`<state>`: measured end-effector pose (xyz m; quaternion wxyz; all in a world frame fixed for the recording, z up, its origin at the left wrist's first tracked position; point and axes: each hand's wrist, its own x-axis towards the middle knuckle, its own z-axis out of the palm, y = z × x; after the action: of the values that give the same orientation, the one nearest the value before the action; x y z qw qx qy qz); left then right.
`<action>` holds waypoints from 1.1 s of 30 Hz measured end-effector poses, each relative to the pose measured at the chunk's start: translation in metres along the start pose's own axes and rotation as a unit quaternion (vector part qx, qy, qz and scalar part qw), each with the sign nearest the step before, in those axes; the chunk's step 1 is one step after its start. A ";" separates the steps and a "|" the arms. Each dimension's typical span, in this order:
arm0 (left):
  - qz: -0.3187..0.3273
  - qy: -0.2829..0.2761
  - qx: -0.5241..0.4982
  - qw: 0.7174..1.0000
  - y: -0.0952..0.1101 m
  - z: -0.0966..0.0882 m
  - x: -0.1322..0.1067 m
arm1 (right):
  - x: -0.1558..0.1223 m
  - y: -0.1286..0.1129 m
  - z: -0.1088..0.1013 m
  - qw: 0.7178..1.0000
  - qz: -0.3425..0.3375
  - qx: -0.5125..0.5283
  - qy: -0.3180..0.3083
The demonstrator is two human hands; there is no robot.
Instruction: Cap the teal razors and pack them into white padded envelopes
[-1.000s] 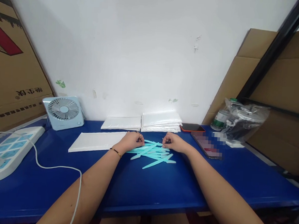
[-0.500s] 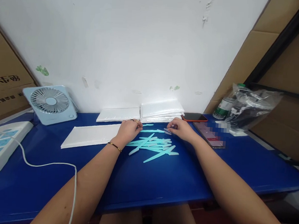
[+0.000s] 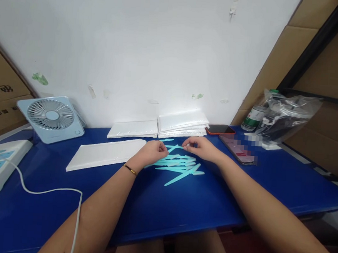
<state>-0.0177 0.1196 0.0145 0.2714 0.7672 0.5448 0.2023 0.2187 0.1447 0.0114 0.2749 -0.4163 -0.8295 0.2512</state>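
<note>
Between the thumb and fingers of my left hand (image 3: pixel 155 151) is a turquoise eyebrow razor (image 3: pixel 172 148), slanting up to the right. My right hand (image 3: pixel 200 148) is closed in a pinch just right of that razor; a small pale piece shows at its fingertips, too small to name. Below both hands lies a loose pile of turquoise eyebrow razors (image 3: pixel 179 177) with pale heads, crossing one another. One more razor (image 3: pixel 167 140) lies behind my left fingers. A flat white packet (image 3: pixel 103 154) lies left of my left hand.
White packets (image 3: pixel 132 128) and a taller stack of them (image 3: pixel 183 121) lie against the wall. Phones (image 3: pixel 221 129) (image 3: pixel 239 150), a bottle (image 3: pixel 253 117) and a clear bag (image 3: pixel 288 115) are at right. A fan (image 3: pixel 52 114), power strip (image 3: pixel 1 168) and white cable (image 3: pixel 51 189) are at left.
My left hand has moved right and picked up a razor from the top of the pile. My right hand has shifted slightly left, closer to it. The view has tilted a little.
</note>
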 end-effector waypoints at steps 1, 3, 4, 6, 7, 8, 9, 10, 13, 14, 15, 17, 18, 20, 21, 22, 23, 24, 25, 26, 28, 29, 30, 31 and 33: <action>-0.011 0.014 -0.051 0.999 0.002 -0.001 0.001 | 0.000 -0.005 0.002 1.000 0.001 0.023 -0.005; -0.025 0.040 -0.182 0.982 0.006 -0.002 0.001 | -0.001 -0.014 0.008 0.997 0.005 0.071 -0.025; -0.028 0.049 -0.250 0.967 0.009 -0.003 0.000 | -0.001 -0.019 0.011 0.995 0.006 0.095 -0.042; -0.030 0.065 -0.359 0.931 0.014 -0.004 -0.001 | -0.001 -0.025 0.016 0.988 0.014 0.134 -0.073; -0.033 0.072 -0.395 0.915 0.015 -0.004 -0.001 | 0.000 -0.026 0.017 0.986 0.020 0.146 -0.081; -0.036 0.077 -0.422 0.903 0.015 -0.004 0.000 | 0.000 -0.026 0.018 0.984 0.026 0.153 -0.083; -0.039 0.078 -0.443 0.892 0.013 -0.004 0.001 | 0.001 -0.024 0.017 0.984 0.034 0.156 -0.080; -0.039 0.077 -0.462 0.883 0.011 -0.003 0.002 | 0.002 -0.021 0.015 0.984 0.041 0.157 -0.076; -0.031 0.086 -0.492 0.866 -0.004 -0.004 0.008 | 0.003 -0.004 0.005 0.986 0.057 0.143 -0.070; -0.030 0.096 -0.482 0.871 -0.009 -0.004 0.010 | 0.003 0.004 0.000 0.988 0.060 0.123 -0.066; -0.033 0.106 -0.452 0.885 -0.015 -0.004 0.012 | 0.003 0.011 -0.004 0.992 0.061 0.092 -0.059; -0.049 0.131 -0.332 0.933 -0.023 -0.006 0.013 | 0.003 0.023 -0.011 0.998 0.057 0.001 -0.028; -0.055 0.148 -0.247 0.956 -0.025 -0.006 0.013 | 0.002 0.027 -0.013 0.997 0.051 -0.048 -0.006; -0.043 0.192 -0.063 0.978 -0.025 -0.006 0.011 | 0.002 0.032 -0.015 0.992 0.033 -0.122 0.029; -0.022 0.207 0.017 0.978 -0.024 -0.005 0.010 | 0.002 0.032 -0.014 0.988 0.021 -0.145 0.040; 0.006 0.211 0.083 0.974 -0.022 -0.004 0.010 | 0.002 0.032 -0.013 0.986 0.006 -0.159 0.043; 0.035 0.204 0.132 0.969 -0.019 -0.002 0.009 | 0.003 0.032 -0.012 0.985 -0.009 -0.167 0.041; 0.059 0.187 0.167 0.966 -0.018 0.001 0.009 | 0.003 0.031 -0.011 0.985 -0.021 -0.169 0.035; 0.074 0.164 0.189 0.965 -0.016 0.003 0.010 | 0.003 0.031 -0.009 0.985 -0.029 -0.168 0.027; 0.081 0.143 0.201 0.966 -0.016 0.006 0.011 | 0.004 0.031 -0.009 0.986 -0.029 -0.163 0.017; 0.078 0.114 0.206 0.969 -0.017 0.012 0.014 | 0.004 0.034 -0.009 0.989 -0.007 -0.149 -0.002; 0.074 0.105 0.199 0.971 -0.018 0.014 0.015 | 0.003 0.035 -0.010 0.990 0.011 -0.141 -0.008; 0.073 0.098 0.190 0.974 -0.019 0.015 0.016 | 0.003 0.038 -0.012 0.990 0.030 -0.136 -0.008; 0.073 0.093 0.178 0.977 -0.020 0.016 0.016 | 0.002 0.040 -0.014 0.990 0.048 -0.133 -0.005; 0.082 0.077 0.155 0.981 -0.020 0.016 0.016 | 0.000 0.043 -0.021 0.988 0.073 -0.135 0.003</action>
<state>-0.0175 0.1366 -0.0101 0.0886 0.8244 0.5237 0.1956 0.2565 0.1712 -0.0019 0.2001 -0.5098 -0.8222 0.1552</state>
